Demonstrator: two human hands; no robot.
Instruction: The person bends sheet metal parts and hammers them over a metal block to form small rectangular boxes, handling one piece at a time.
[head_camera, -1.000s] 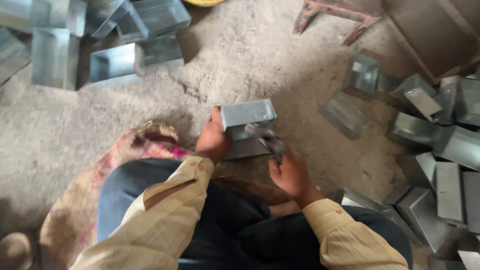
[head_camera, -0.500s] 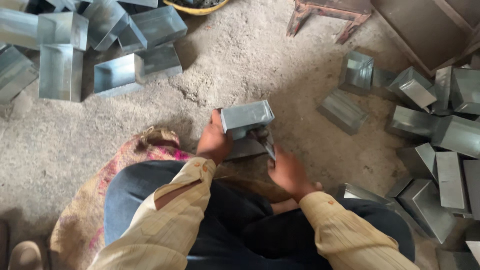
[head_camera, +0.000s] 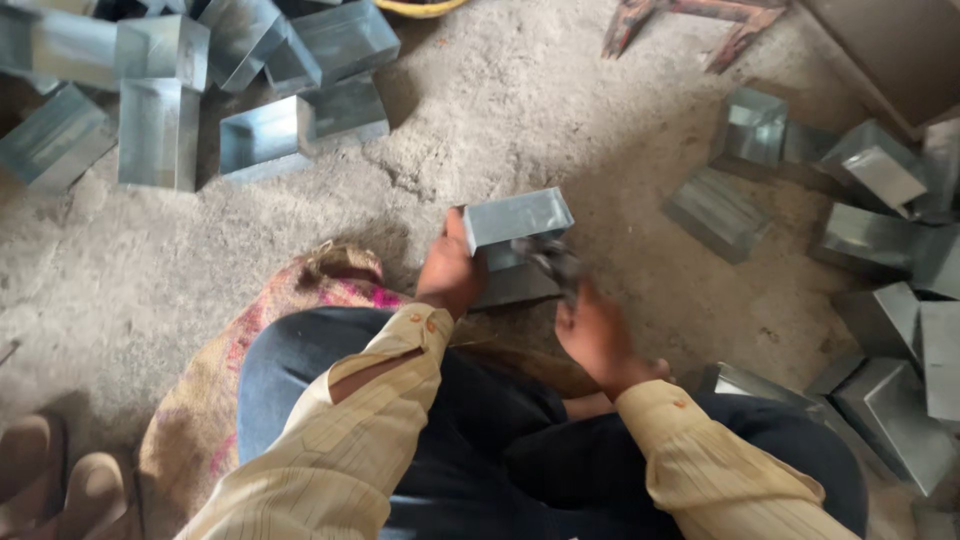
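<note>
My left hand (head_camera: 450, 272) grips the left end of an open grey sheet-metal box (head_camera: 515, 222), held tilted just above the dusty ground. My right hand (head_camera: 594, 335) is closed around a dark, blurred tool (head_camera: 550, 262) whose head sits against the box's front wall. A flat metal piece (head_camera: 515, 288) lies under the box. I sit low, with dark trousers and beige striped sleeves in the lower part of the view.
Several finished metal boxes (head_camera: 160, 130) are heaped at the upper left, more boxes (head_camera: 880, 180) at the right. A patterned sack (head_camera: 230, 380) lies under my left knee. A rusty metal stand (head_camera: 690, 20) is at the top, shoes (head_camera: 60, 480) at the bottom left.
The view has shifted slightly; the box stays in my left hand while my right hand with the tool has moved a little against the box's front.
</note>
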